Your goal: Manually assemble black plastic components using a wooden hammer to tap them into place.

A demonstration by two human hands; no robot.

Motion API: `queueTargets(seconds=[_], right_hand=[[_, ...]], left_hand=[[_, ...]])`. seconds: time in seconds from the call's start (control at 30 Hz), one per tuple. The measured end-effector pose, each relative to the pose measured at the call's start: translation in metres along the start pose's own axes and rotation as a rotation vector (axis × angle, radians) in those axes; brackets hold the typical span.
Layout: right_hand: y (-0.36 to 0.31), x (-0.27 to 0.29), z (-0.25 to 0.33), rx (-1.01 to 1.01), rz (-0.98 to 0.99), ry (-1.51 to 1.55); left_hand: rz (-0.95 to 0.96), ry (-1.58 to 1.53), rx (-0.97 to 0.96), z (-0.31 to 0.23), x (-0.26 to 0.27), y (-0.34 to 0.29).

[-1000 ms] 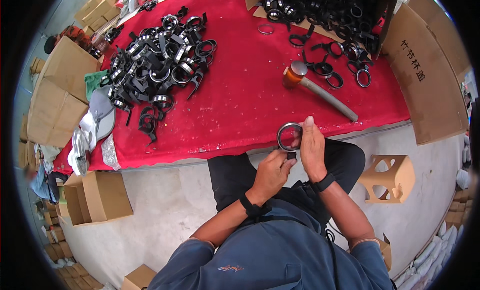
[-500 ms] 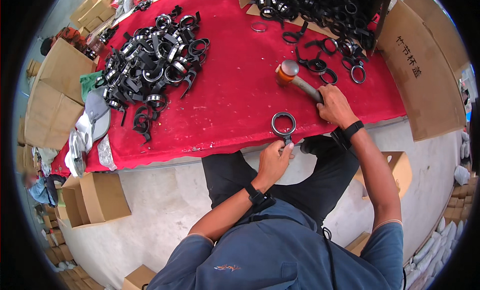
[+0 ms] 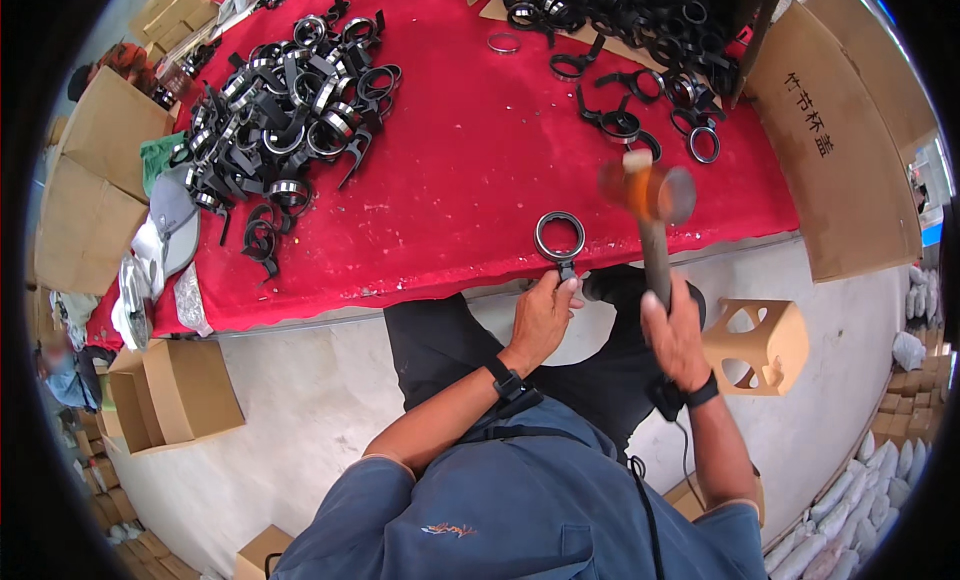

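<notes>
A round black ring with a silvery metal band [image 3: 561,259] is set near the front edge of the red-cloth-covered worktop [image 3: 450,180], right of that edge's middle. Its short black tab [image 3: 566,271] is pinched by the fingers of the left hand [image 3: 540,318], so the ring lies straight ahead of these fingers, its long axis running from the front edge toward the far edge. By the left hand it is touched directly; the right hand [image 3: 676,332] is placed farther off, to the right.

In the right hand, a hammer with an orange head and a grey-brown wooden handle [image 3: 655,245] is grasped, the fingers wrapped around the handle's lower end. Its blurred head is held right of the ring, slightly farther from the front edge; its height above the cloth cannot be told.

Similar black-and-silver rings are heaped [image 3: 285,110] on the worktop's left part.
</notes>
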State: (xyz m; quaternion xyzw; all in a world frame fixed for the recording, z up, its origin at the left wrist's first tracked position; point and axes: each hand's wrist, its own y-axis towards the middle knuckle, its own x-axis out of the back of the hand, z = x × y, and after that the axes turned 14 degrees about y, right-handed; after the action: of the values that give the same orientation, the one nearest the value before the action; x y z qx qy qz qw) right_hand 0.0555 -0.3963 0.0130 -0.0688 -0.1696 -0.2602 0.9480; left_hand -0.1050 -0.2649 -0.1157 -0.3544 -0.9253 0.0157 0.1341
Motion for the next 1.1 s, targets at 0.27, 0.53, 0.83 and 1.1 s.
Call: queueTargets(seconds=[0.27, 0.53, 0.83, 1.1], right_hand=[[-0.033, 0.003, 0.027, 0.173, 0.234, -0.193], [-0.01, 0.01, 0.097, 0.236, 0.198, -0.151], [-0.002, -0.007, 0.102, 0.065, 0.133, -0.305], [0.015, 0.013, 0.047, 0.382, 0.162, -0.259]], left_hand=[[-0.11, 0.212, -0.083, 0.003, 0.0, 0.001], [-0.156, 0.25, -0.113, 0.005, 0.003, -0.001], [-0.176, 0.307, -0.132, 0.006, 0.002, -0.003], [-0.148, 0.358, -0.161, -0.005, 0.014, -0.008]])
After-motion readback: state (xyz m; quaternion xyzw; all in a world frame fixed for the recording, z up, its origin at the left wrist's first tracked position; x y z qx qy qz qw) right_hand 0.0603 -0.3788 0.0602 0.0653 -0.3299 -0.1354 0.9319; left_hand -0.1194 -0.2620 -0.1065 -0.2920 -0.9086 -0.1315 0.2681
